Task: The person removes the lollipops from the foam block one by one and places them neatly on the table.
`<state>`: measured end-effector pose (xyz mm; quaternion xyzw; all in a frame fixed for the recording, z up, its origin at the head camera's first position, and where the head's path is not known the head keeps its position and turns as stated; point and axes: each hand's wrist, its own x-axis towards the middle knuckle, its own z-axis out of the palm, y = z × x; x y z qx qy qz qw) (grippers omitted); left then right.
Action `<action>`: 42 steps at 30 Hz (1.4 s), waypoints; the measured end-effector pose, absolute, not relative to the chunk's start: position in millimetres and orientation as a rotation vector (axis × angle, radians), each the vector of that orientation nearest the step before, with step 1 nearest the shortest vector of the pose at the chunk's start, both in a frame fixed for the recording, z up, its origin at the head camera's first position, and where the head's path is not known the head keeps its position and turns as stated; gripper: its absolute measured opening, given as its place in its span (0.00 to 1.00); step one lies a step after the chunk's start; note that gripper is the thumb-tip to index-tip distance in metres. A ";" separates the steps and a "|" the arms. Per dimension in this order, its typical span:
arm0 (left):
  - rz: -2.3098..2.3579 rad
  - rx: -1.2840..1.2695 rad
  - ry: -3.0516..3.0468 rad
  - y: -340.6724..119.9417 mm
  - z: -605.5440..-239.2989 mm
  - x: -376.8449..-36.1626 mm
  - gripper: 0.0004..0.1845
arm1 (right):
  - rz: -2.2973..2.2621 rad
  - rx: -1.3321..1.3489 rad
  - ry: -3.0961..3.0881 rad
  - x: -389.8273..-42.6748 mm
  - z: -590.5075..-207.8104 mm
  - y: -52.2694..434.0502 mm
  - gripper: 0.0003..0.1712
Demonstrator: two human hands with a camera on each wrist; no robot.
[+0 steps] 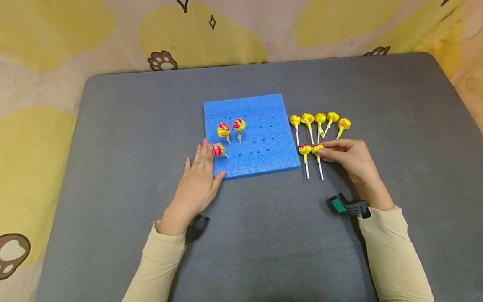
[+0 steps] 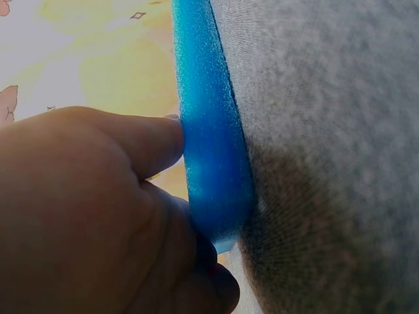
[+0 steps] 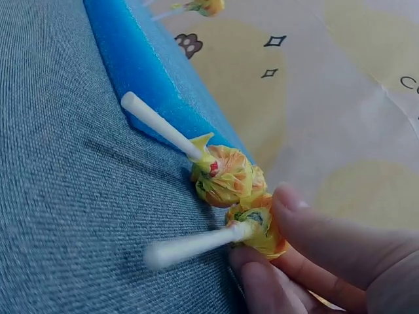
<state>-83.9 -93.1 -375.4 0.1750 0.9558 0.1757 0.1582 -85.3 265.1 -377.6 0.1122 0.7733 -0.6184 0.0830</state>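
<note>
A blue foam board (image 1: 260, 164) with rows of small holes lies on the table. Three lollipops with red and yellow wrappers stand in its left part, one of them a leaning lollipop (image 1: 218, 150) beside my left fingertips. My left hand (image 1: 196, 184) lies with straight fingers along the board's left edge, thumb touching its front corner. To the right of the board, my right hand (image 1: 349, 157) pinches the yellow head of a lollipop (image 3: 258, 219) between thumb and fingers, its white stick pointing toward me. Another lollipop (image 1: 305, 149) lies just left of it.
Behind the pinched lollipop, several more lollipops (image 1: 307, 118) lie in a row, sticks toward me. The grey table (image 1: 264, 243) has rounded far corners and meets a yellow patterned cloth (image 1: 203, 37) at the back. Dark straps sit on both wrists.
</note>
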 end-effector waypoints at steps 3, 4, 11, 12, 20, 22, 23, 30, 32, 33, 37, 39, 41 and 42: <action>0.504 0.495 2.732 -94.0 -375.4 -83.2 0.42 | -1.868 0.372 2.282 -85.4 -376.5 262.7 0.10; 0.504 0.493 2.731 -94.3 -375.6 -82.8 0.42 | -1.844 0.379 2.293 -85.2 -376.0 261.9 0.12; 0.504 0.491 2.740 -95.8 -376.2 -81.1 0.42 | -1.497 0.350 2.501 -82.9 -370.0 260.0 0.23; 0.504 0.491 2.743 -95.8 -376.2 -81.1 0.42 | -1.449 0.330 2.533 -82.5 -369.2 260.2 0.23; 0.493 0.479 2.733 -95.8 -374.3 -79.9 0.42 | -1.495 0.280 2.492 -82.2 -372.1 261.8 0.21; 0.493 0.478 2.732 -95.8 -373.9 -79.4 0.42 | -1.532 0.280 2.466 -82.4 -373.5 261.5 0.21; 0.494 0.478 2.733 -95.8 -373.9 -79.2 0.42 | -1.535 0.276 2.465 -82.2 -373.4 261.5 0.21; 0.504 0.481 2.741 -96.1 -374.6 -79.1 0.41 | -1.507 0.301 2.435 -80.0 -368.7 265.9 0.23; 0.513 0.482 2.742 -96.1 -374.6 -78.8 0.41 | -1.494 0.311 2.426 -78.9 -368.0 268.0 0.25; 0.513 0.483 2.741 -96.0 -374.9 -78.8 0.41 | -1.486 0.317 2.427 -78.3 -367.5 269.1 0.25; 0.507 0.489 2.740 -95.3 -375.4 -79.5 0.41 | -1.523 0.368 2.420 -77.6 -366.4 272.7 0.25; 0.498 0.490 2.742 -94.7 -375.7 -80.5 0.42 | -1.560 0.382 2.416 -78.0 -365.5 274.6 0.23; 0.493 0.492 2.744 -94.0 -376.0 -81.4 0.42 | -1.600 0.385 2.407 -78.3 -364.5 275.9 0.22; 0.492 0.491 2.744 -93.5 -376.1 -81.9 0.42 | -1.611 0.390 2.406 -78.1 -363.8 276.5 0.21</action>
